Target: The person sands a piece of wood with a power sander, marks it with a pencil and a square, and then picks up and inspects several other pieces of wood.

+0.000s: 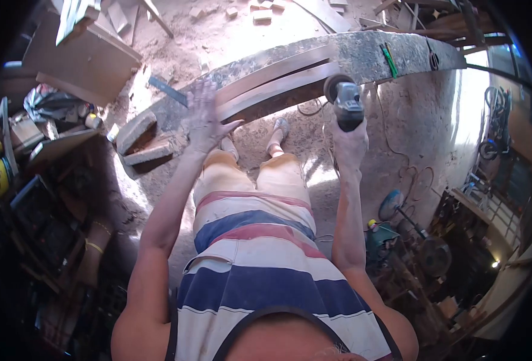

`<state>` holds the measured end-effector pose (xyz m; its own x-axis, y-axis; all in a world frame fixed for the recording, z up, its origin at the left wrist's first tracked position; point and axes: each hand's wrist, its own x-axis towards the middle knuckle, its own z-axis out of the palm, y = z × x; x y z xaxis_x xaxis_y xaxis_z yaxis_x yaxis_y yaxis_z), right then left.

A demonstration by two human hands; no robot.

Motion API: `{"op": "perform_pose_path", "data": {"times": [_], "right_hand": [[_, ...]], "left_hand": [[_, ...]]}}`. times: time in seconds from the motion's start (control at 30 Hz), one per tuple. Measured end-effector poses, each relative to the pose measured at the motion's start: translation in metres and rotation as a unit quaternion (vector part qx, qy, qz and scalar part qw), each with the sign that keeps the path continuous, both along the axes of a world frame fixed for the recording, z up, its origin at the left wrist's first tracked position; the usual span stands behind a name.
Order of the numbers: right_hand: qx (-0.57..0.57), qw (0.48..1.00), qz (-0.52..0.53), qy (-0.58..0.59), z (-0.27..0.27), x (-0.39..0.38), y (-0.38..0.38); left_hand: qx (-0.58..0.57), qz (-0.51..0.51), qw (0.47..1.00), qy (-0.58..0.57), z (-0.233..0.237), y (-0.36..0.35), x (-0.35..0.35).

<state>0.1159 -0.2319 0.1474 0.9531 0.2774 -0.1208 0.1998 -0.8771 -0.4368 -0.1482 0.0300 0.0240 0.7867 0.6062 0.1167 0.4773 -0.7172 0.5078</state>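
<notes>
My left hand [203, 120] is open, fingers spread, over the left end of two long curved wooden strips [272, 88] lying on a dark, worn bench [368, 49]. Its fingertips are near the strips' ends; whether they touch is hard to tell. A flat blue-grey metal piece [167, 91] lies just left of those fingers. My right hand [350, 146] grips the body of an angle grinder [347, 103], whose round disc points up and left, beside the right ends of the strips. The cable hangs behind my right hand.
A green tool [389, 61] and dark scissors-like pliers [433, 59] lie on the bench at right. Wooden blocks [151, 139] sit at its left end. A standing fan [431, 256] is at lower right, a yellow can [0, 178] at far left. Cables cross the floor.
</notes>
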Motion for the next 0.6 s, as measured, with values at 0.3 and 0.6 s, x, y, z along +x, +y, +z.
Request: {"op": "perform_pose_path", "data": {"times": [0.3, 0.6], "right_hand": [[-0.017, 0.993, -0.085, 0.081, 0.005, -0.020, -0.088], [-0.008, 0.994, -0.056, 0.097, -0.015, -0.009, -0.110]], "left_hand": [[0.006, -0.075, 0.991, 0.108, -0.030, -0.009, 0.129], [0.026, -0.099, 0.992, 0.076, -0.041, -0.010, 0.124]]}}
